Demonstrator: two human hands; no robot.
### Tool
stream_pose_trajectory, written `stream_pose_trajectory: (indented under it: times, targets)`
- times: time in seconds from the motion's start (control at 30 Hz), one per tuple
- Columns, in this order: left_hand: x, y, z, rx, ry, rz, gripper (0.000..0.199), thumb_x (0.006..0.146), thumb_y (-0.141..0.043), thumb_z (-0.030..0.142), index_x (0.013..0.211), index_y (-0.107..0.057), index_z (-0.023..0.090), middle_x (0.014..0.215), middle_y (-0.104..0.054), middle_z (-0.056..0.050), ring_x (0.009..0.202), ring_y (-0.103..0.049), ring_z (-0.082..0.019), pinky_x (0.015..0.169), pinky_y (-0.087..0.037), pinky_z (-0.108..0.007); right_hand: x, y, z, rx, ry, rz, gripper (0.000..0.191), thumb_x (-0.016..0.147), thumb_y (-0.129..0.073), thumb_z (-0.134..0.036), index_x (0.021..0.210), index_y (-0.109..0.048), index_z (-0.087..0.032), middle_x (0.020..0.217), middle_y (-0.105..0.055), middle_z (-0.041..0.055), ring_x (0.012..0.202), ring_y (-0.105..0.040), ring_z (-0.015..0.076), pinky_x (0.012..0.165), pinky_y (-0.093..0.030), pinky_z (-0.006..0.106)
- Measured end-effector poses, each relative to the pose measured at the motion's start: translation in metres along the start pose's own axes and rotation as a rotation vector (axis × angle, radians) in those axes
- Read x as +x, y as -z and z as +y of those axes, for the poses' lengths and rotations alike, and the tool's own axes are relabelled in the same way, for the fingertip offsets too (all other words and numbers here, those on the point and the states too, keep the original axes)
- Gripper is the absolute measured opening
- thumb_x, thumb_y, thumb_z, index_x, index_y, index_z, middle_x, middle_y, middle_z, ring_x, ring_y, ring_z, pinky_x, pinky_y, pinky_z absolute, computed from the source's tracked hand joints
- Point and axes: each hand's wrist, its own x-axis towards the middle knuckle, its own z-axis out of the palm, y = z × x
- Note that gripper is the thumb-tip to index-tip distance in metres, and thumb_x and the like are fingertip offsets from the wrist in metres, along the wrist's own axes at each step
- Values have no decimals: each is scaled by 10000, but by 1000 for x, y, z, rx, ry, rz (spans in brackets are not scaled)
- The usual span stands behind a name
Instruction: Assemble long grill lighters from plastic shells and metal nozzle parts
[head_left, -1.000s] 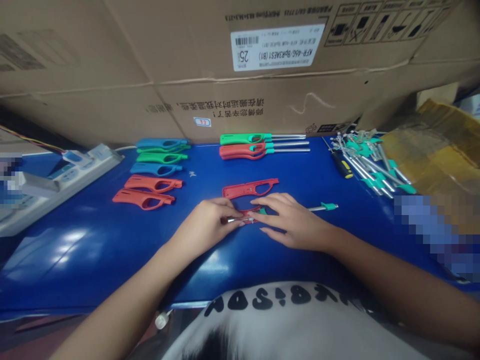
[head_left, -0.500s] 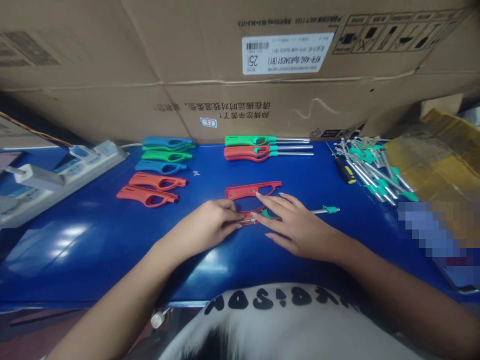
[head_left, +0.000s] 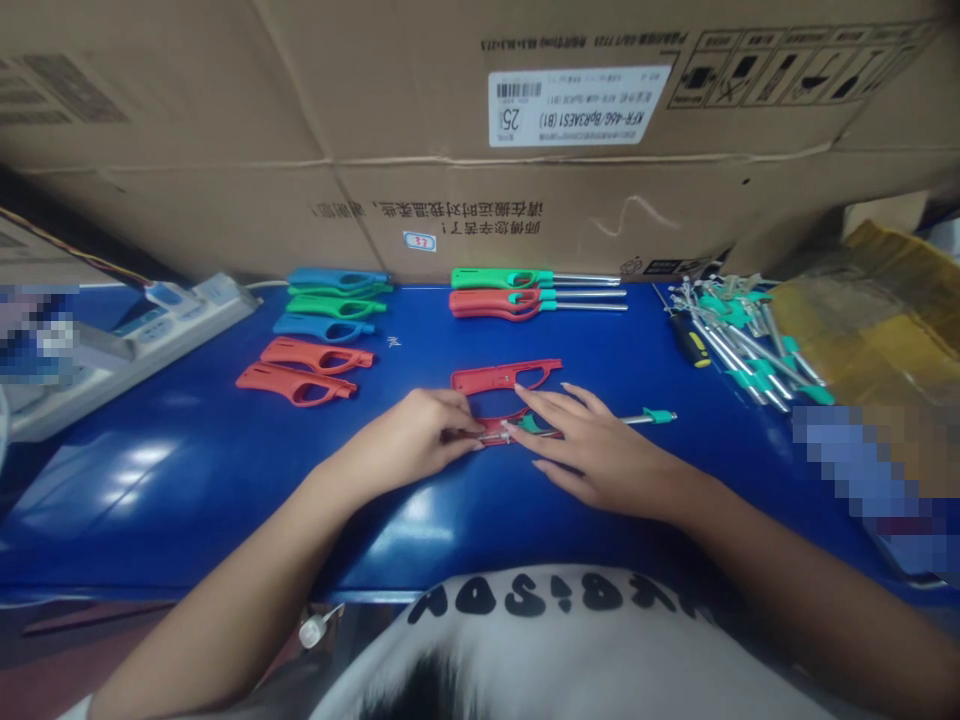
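Note:
On the table in front of me lies a red lighter casing half [head_left: 511, 413], with a metal rod and a green trigger piece [head_left: 531, 424] set in it. My left hand [head_left: 431, 432] pinches its left end between thumb and fingers, which partly cover it. Fingers spread, my right hand [head_left: 592, 440] rests over the right part, a fingertip touching near the trigger piece. Beyond its knuckles the metal tube with a green tip [head_left: 658, 416] sticks out to the right. Just behind is a second red casing half [head_left: 480, 382], inner side up.
Blue, green and red lighter handles [head_left: 300, 384] lie at the left. Long-tubed lighters [head_left: 495, 303] are at the back. A pile of metal tubes with green parts [head_left: 739, 345] and a black-yellow screwdriver [head_left: 690, 340] are right. A power strip [head_left: 180, 330] stands far left; a cardboard box [head_left: 420, 100] walls the back.
My left hand has shifted slightly at the casing's left end, its fingers drawn a little closer together. The right hand has hardly moved, and the other parts lie as before.

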Motion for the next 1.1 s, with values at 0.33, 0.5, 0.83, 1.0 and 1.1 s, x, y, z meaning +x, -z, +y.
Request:
stream_pose_trajectory:
  times: [0.33, 0.5, 0.83, 1.0, 1.1]
  targets:
    - [1, 1, 5, 25, 0, 54, 154, 918, -624, 204, 958, -771, 183, 899, -736, -72, 803, -683, -176, 752, -535, -288, 2, -4, 1, 25, -12, 31, 478, 1005, -497, -298, 1479, -502, -233, 1590, -392, 160, 1436, -420, 316, 1156, -341, 592]
    - [0, 2, 4, 43, -8, 47, 161, 923, -624, 198, 981, -774, 190, 922, -740, -63, 809, -686, -169, 771, -532, -280, 3, -4, 0, -8, -9, 2, 455, 1019, -470, -307, 1461, -521, -213, 1578, -416, 157, 1429, -424, 317, 1157, -342, 583]
    - [2, -4, 1, -66, 169, 70, 114, 874, -714, 273, 908, -789, 194, 846, -745, -44, 725, -665, -152, 679, -513, -251, 4, -3, 0, -12, -9, 34, 431, 1023, -466, -303, 1440, -551, -232, 1559, -450, 146, 1402, -456, 314, 1135, -360, 579]
    - [2, -5, 1, -81, 150, 96, 101, 868, -723, 251, 921, -797, 206, 828, -748, -25, 671, -636, -126, 641, -487, -230, 5, -3, 1, 21, -3, 171, 336, 1023, -467, -274, 1256, -705, -234, 1517, -513, 117, 1330, -523, 284, 1106, -400, 523]
    - [2, -5, 1, -95, 153, 93, 102, 858, -735, 225, 934, -800, 207, 841, -750, -21, 698, -643, -126, 652, -486, -222, 5, -5, -1, 53, -14, 182, 335, 1018, -477, -269, 1258, -707, -226, 1515, -510, 138, 1333, -521, 291, 1098, -405, 534]
